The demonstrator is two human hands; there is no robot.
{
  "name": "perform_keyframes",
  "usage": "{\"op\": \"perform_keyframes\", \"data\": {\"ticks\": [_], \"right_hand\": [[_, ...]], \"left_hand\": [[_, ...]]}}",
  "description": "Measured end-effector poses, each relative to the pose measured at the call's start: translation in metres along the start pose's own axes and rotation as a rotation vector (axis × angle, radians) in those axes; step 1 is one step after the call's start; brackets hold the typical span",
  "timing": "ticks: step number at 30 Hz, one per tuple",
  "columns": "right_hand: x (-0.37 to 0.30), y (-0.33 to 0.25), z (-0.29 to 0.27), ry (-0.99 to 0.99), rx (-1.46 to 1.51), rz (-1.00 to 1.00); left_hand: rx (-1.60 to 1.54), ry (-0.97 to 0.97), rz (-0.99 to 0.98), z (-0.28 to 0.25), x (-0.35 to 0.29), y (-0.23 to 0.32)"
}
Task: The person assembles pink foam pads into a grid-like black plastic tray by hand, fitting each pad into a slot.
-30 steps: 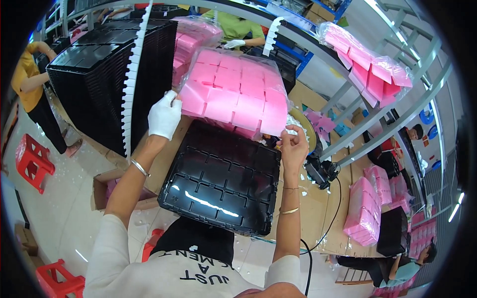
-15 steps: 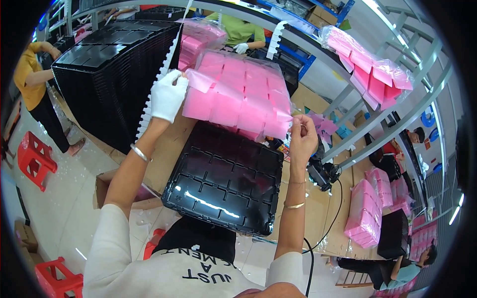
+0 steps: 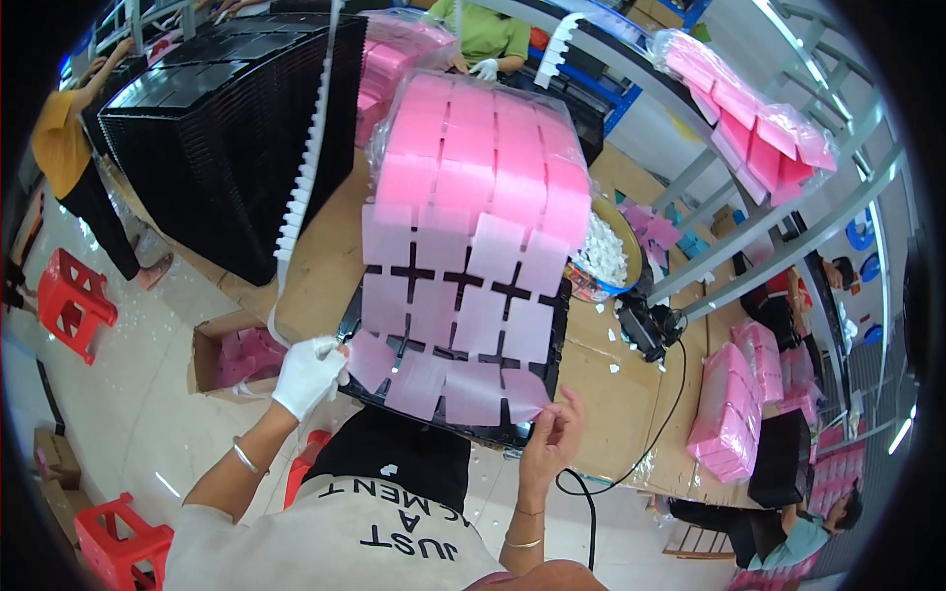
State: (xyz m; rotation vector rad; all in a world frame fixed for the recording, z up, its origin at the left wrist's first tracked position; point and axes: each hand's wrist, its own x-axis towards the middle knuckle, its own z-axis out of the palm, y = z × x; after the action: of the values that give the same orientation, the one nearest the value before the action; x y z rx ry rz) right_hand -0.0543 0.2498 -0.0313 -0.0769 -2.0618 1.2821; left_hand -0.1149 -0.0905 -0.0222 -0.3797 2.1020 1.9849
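A thin pink film sheet (image 3: 434, 307), cut into joined squares, lies over the black plastic tray (image 3: 557, 364) in front of me. My left hand (image 3: 310, 374), in a white glove, pinches the sheet's near left corner at the tray's edge. Bare, my right hand (image 3: 555, 433) pinches the near right corner. The near row of squares is lifted and curled between both hands. At its far end the sheet meets the thick pink film stack (image 3: 473, 148) in clear wrap. Most of the tray is hidden; dark cross-shaped gaps show between the squares.
A tall stack of black trays (image 3: 222, 148) stands left. Right of the tray are a bowl of white scraps (image 3: 603, 251), a black device (image 3: 645, 330) with a cable, and wrapped pink bundles (image 3: 724, 414). A cardboard box (image 3: 207, 360) and red stools (image 3: 74, 300) stand left; other people work around.
Both hands have come down toward me, drawing the pink sheet off the stack and over the tray, which was bare before. The scrap bowl now shows.
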Motion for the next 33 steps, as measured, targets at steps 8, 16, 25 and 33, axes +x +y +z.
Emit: {"op": "perform_keyframes", "data": {"ticks": [8, 16, 25, 33], "right_hand": [[-0.014, 0.005, 0.003, -0.027, 0.092, 0.122], [-0.026, 0.000, 0.005, -0.036, 0.044, 0.121], [-0.017, 0.017, 0.017, -0.015, -0.051, 0.129], [-0.021, 0.015, -0.016, 0.021, 0.001, 0.076]], "left_hand": [[0.101, -0.021, 0.041, 0.008, 0.012, -0.001], [0.065, -0.015, 0.057, 0.002, 0.028, -0.002], [0.230, -0.087, 0.113, -0.002, 0.061, 0.009], [0.388, -0.047, 0.086, 0.016, 0.032, 0.006]]}}
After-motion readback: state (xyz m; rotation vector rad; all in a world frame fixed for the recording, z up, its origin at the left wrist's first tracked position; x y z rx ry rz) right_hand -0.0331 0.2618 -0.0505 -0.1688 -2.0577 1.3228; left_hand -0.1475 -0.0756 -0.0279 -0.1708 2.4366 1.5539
